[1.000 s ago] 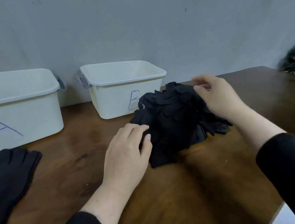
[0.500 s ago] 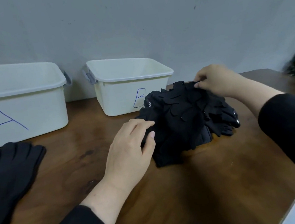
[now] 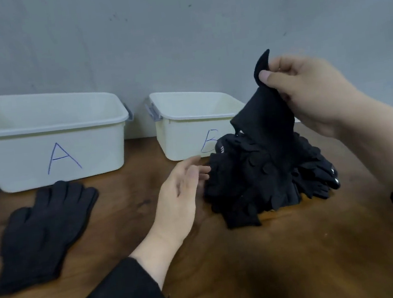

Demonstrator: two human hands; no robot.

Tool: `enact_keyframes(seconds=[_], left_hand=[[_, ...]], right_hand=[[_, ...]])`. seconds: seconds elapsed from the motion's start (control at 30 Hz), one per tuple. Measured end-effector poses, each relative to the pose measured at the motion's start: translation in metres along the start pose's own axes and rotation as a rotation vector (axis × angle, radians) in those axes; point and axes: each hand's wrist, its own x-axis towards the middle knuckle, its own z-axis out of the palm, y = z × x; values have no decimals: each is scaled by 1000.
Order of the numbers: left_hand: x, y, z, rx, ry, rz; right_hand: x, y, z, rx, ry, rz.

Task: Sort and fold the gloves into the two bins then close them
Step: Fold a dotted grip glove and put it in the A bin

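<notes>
Glove pinched by its edge in my right hand, raised above the pile; my left hand, fingers relaxed and spread, beside the pile.

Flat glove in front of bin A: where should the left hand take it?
Take the flat glove by its cuff, the near end, coming from above. It lies flat on the table, fingers toward bin A, clear of the pile. The left hand is open.
</notes>
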Motion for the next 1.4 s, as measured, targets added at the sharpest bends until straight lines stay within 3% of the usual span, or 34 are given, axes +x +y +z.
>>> enact_keyframes(seconds=[0.1,0.2,0.37,0.47,0.5,0.63,0.7,0.87,1.0,1.07,1.17,1.3,1.4], left_hand=[[-4,14,-12,-309,-83,-263],[-15,26,-27,-507,-145,-504],[-24,40,-59,-675,-68,-496],[-18,39,-79,-474,16,-387],[-16,39,-86,-288,51,-364],[-22,26,-119,856,191,-259],[-28,24,-130,1042,191,-144],[-39,22,-134,1180,-158,17],[-37,17,-126,1253,-283,-25],[-38,19,-126,1231,-237,-24],[-40,25,-126,1120,-45,-32],[-38,26,-129,970,197,-5],[-38,26,-132,872,326,83]], right_hand=[[-19,4,40,93,-93,73],[-35,10,77,0,-144,70],[-44,10,129,99,-204,129],[-31,17,150,39,-152,123],[-26,23,156,-26,-139,107],[-34,57,169,-436,-194,56],[-60,70,171,-430,-239,-40],[-107,97,178,-560,-627,-247],[-109,104,185,-646,-552,-323],[-109,106,189,-649,-487,-369],[-98,103,189,-572,-420,-394],[-60,64,174,-269,-339,-156],[-24,37,161,-130,-327,-76]])
